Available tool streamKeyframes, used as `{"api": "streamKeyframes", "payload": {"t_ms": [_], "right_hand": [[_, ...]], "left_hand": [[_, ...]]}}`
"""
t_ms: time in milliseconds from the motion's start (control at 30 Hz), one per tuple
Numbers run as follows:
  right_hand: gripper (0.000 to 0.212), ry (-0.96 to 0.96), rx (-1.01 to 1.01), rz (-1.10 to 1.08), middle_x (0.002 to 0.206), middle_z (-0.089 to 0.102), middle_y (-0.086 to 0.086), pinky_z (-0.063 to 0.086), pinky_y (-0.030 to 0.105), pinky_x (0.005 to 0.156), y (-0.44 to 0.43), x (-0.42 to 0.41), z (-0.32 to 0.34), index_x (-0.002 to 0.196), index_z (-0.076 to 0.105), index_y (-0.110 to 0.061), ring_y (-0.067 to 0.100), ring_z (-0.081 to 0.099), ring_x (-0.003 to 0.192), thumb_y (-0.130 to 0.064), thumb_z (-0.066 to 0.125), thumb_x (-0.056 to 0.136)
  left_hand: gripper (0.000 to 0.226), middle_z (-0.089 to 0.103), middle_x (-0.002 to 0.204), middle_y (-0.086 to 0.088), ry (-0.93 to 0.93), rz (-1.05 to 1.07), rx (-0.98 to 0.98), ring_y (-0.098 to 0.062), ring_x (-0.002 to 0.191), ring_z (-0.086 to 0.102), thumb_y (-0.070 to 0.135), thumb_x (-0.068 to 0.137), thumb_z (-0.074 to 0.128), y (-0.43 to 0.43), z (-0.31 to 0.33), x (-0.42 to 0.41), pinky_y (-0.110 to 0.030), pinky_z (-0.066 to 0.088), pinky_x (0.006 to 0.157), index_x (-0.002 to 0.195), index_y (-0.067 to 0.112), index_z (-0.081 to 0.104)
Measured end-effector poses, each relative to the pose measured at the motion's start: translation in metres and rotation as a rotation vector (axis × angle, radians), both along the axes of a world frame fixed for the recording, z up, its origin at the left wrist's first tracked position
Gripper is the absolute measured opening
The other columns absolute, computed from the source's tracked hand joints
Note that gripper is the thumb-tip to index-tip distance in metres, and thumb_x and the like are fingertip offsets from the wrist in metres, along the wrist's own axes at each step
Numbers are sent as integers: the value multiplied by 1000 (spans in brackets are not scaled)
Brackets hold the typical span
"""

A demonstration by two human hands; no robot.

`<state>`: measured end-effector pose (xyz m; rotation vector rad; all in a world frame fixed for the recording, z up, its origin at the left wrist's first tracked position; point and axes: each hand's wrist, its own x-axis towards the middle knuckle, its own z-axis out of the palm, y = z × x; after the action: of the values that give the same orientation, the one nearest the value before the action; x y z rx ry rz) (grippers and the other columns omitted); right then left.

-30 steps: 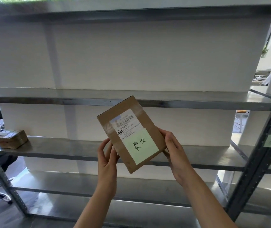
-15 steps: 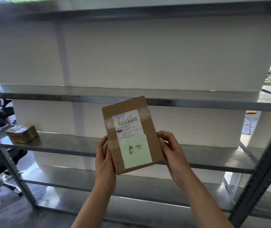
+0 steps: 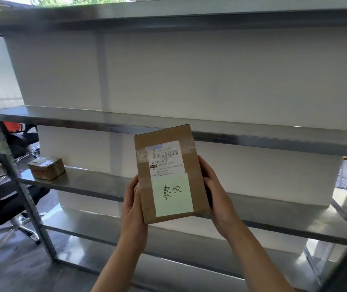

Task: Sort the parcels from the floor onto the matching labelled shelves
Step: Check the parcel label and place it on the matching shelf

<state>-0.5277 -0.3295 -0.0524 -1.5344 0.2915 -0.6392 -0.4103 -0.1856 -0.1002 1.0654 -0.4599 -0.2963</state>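
Now a parcel (image 3: pixel 166 165) is held up before the shelving (image 3: pixel 273 143).
The left hand (image 3: pixel 133 209) and right hand (image 3: pixel 216 199) grip its long sides; it stands upright, its green note (image 3: pixel 172 193) (handwritten) facing the camera. A small box (image 3: pixel 46 168) sits on a shelf (image 3: pixel 84 183) at far left, well apart.

Only the person's arms show. The left hand (image 3: pixel 133 209) and right hand (image 3: pixel 216 199) are bare, with long, slim fingers and smooth backs. The slender left forearm (image 3: pixel 115 268) and the somewhat broader-looking right forearm (image 3: pixel 259 260) are bare too, uncovered from the wrist to the bottom edge of the view. The fingernails are too small to make out.
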Motion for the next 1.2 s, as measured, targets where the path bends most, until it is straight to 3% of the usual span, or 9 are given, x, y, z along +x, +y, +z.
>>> {"api": "streamKeyframes", "payload": {"t_ms": [100, 233, 433, 567, 633, 900, 1100, 1200], "right_hand": [[38, -7, 34, 45, 136, 62, -18, 56, 42, 98, 15, 27, 3, 133, 45, -61, 7, 65, 118, -37, 31, 108], [42, -17, 16, 157, 144, 56, -17, 51, 54, 104, 45, 74, 2, 141, 40, -60, 12, 60, 128, -62, 32, 100], [53, 3, 0, 331, 146, 55, -16, 47, 57, 107, 101, 157, -2, 141, 39, -61, 15, 58, 131, -73, 34, 89], [61, 8, 11, 438, 145, 57, -14, 45, 55, 110, 153, 216, -4, 143, 41, -53, 14, 58, 131, -76, 38, 87], [62, 22, 14, 483, 143, 59, -12, 46, 54, 109, 182, 243, -6, 144, 42, -50, 15, 59, 129, -74, 37, 88], [52, 36, 92, 669, 141, 62, -4, 49, 54, 106, 287, 320, -25, 147, 44, -38, 20, 63, 126, -53, 35, 98], [41, 79, 182, 794, 139, 64, -7, 49, 51, 108, 328, 360, -31, 144, 45, -47, 17, 63, 125, -46, 31, 105], [41, 80, 149, 822, 138, 63, -9, 50, 49, 107, 340, 383, -33, 143, 45, -48, 15, 63, 125, -47, 30, 105]], "left_hand": [[44, 71, 121, -5, -42, 73, 28, -25, 105, 74, 43, 94, 49, 21, 5, 19, -38, 64, 75, 136, 30, 53], [32, 70, 123, -3, -84, 190, 59, -25, 111, 70, 41, 101, 46, 60, 13, 52, -49, 59, 87, 131, 40, 56], [29, 71, 123, 1, -96, 366, 94, -22, 115, 68, 37, 105, 44, 131, 13, 105, -38, 56, 88, 130, 40, 58], [29, 71, 124, 0, -76, 505, 125, -23, 115, 68, 37, 104, 44, 189, 15, 137, -43, 58, 92, 129, 41, 59], [28, 70, 125, 1, -58, 569, 131, -24, 117, 67, 40, 102, 46, 220, 15, 152, -48, 55, 96, 125, 44, 60], [28, 74, 118, 7, 13, 760, 142, -18, 108, 71, 45, 96, 48, 326, 5, 189, -36, 55, 83, 119, 51, 63], [30, 72, 121, 1, 39, 848, 131, -22, 110, 69, 49, 90, 50, 363, 4, 205, -35, 56, 79, 116, 50, 64], [30, 73, 120, 2, 50, 890, 120, -16, 105, 71, 47, 90, 50, 372, 3, 221, -26, 58, 71, 117, 48, 64]]}}
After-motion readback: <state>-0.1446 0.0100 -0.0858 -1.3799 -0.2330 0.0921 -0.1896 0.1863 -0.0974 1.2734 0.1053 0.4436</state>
